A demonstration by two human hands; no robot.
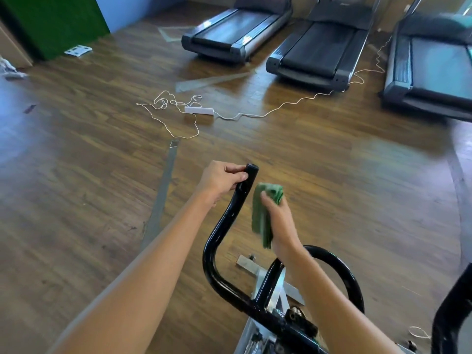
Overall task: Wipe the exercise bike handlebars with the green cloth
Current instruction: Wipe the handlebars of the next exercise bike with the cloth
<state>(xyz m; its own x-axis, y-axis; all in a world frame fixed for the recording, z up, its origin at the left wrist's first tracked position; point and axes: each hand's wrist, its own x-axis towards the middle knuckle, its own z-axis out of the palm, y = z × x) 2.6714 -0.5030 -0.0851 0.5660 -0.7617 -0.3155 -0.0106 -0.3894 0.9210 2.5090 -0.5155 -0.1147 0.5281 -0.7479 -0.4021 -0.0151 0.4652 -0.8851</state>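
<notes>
The head-worn camera is looking forward and down, close over the curved black metal handlebar (pixel 227 213) and brown wooden floor (pixel 76 175).

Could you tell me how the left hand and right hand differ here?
The left hand grips the black handlebar near its tip; the right hand holds the green cloth beside the bar. The left hand is nearer the tip than the right hand. Both are bare.
</notes>
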